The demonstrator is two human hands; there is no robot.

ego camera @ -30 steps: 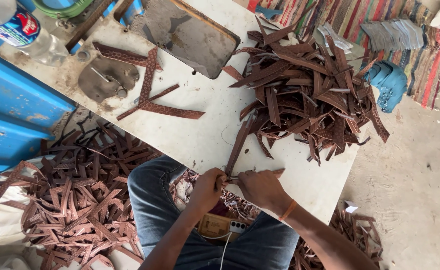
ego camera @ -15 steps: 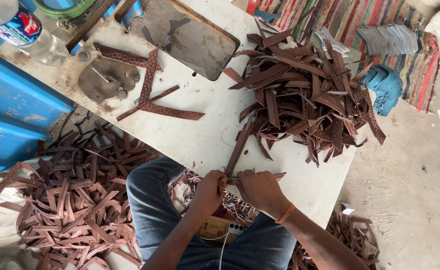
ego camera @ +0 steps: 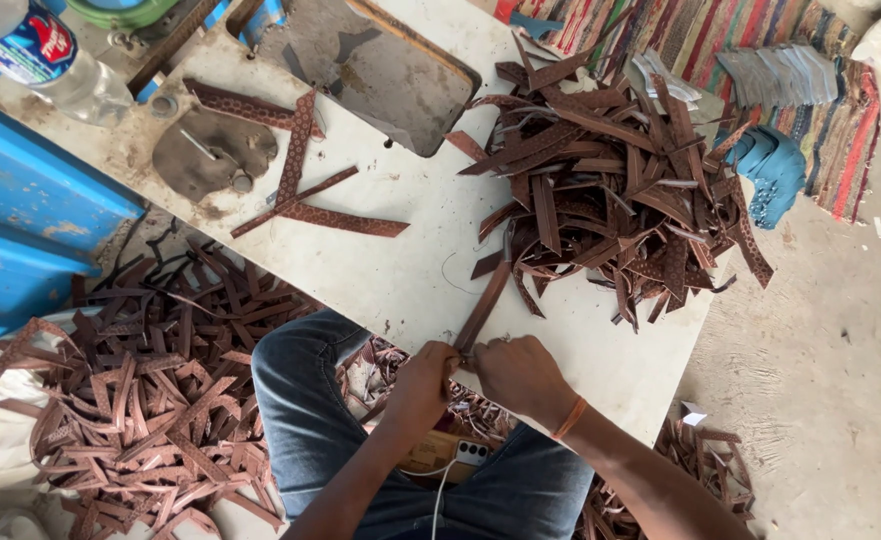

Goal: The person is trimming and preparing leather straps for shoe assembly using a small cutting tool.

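A broad bare stretch of the bench (ego camera: 400, 270) lies open ahead of both hands, between the crossed strips (ego camera: 305, 190) on the left and the big heap of strips (ego camera: 620, 190) that blocks the right side. One strip (ego camera: 485, 310) runs from the heap down to the hands. Beyond, a dark plate (ego camera: 390, 75) and a bottle (ego camera: 45, 55) crowd the far edge.
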